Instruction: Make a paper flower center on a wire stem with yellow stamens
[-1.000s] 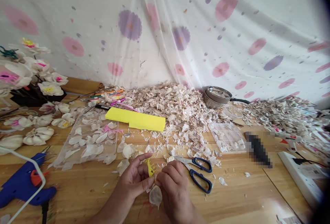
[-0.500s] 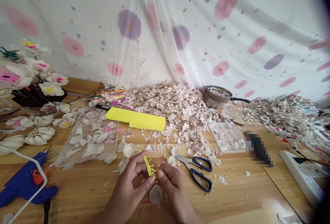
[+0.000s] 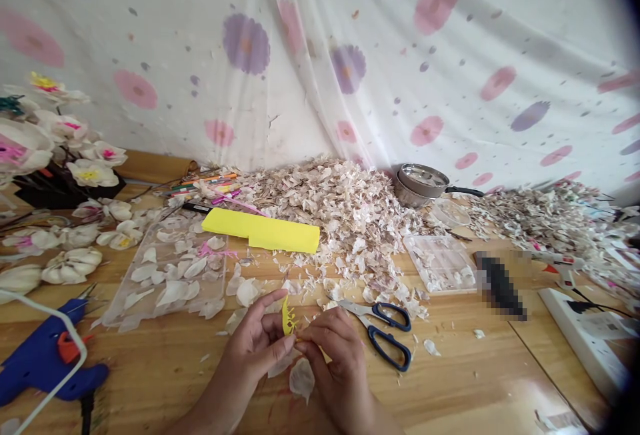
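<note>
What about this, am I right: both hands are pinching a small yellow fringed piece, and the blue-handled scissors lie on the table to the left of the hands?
Not quite. The head view shows the blue-handled scissors lying on the table to the right of the hands, not the left. The rest holds: the left hand and right hand both pinch the small yellow fringed piece.

I see a sheer white curtain (image 3: 350, 55) filling the whole far side from left to right. It is printed with big pink and purple flowers and small dots, and its soft folds gather near the middle. Below it runs a wooden table (image 3: 475, 381) of light, honey-coloured boards, with the grain running left to right. The light is soft and even, with a pale glare on the wood at near right.
</note>
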`<state>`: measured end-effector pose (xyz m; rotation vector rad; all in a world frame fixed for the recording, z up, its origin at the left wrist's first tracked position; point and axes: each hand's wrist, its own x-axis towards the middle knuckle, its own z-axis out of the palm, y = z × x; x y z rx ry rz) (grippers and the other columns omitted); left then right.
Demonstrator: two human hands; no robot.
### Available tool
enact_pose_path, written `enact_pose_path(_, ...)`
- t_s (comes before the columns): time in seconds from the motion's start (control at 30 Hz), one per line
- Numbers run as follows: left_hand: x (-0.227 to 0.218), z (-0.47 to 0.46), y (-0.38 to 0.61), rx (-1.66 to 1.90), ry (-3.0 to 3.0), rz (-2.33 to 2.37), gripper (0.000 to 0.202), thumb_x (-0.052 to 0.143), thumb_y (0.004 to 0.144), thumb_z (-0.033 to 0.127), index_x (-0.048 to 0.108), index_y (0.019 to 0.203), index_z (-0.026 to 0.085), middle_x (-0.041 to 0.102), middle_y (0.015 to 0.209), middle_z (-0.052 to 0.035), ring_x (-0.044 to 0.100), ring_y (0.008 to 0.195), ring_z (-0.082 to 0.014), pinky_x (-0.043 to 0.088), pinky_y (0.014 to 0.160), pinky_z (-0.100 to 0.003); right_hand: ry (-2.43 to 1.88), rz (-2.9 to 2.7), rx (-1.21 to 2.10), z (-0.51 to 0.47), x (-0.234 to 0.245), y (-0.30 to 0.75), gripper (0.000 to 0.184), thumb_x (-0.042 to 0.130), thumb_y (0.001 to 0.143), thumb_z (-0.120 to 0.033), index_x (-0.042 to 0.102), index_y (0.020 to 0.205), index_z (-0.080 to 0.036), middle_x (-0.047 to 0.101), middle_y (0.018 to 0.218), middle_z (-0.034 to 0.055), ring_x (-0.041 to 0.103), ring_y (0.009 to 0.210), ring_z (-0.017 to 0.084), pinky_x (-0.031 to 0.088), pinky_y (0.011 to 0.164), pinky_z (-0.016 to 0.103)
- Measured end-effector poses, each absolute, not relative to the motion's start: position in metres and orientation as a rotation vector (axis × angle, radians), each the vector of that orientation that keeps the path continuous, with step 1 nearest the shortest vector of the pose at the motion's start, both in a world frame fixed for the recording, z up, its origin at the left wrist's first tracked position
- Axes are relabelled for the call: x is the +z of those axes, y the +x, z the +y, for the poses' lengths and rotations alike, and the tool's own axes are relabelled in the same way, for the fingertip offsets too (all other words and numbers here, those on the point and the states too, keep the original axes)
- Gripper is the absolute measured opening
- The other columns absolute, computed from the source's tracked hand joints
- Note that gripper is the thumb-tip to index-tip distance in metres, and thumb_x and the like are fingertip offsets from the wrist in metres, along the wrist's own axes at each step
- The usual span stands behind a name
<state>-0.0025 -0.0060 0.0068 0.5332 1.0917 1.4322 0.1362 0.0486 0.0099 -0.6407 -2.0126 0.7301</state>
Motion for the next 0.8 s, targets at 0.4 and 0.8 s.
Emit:
enact_pose_path(0.4,0.004,-0.008,-0.003,1.430,0.568,1.126,0.074,0.075,0.070,0.035,0.033,0.128,0.016,0.064,0.074,-0.0012,0.053,0.071,-0.0160,0.043,0.069,-0.028,-0.675,-1.997,0.776,0.049,0.015,0.136,0.010,0.059,0.089,-0.022,0.062,0.079,-0.020,0.065,0.071,0.0004,0.056,0.068,0.015,0.041,0.068,0.029)
enact_pose_path(0.8,0.004,-0.021,0.003,1.347,0.893,1.331,0.057,0.065,0.081,0.037,0.037,0.129,0.025,0.063,0.078,-0.0014,0.058,0.079,-0.0197,0.045,0.071,-0.028,-0.867,-1.840,1.513,0.041,0.006,0.138,0.038,0.041,0.094,-0.043,0.045,0.065,-0.019,0.045,0.062,-0.0009,0.044,0.058,0.013,0.038,0.052,0.023)
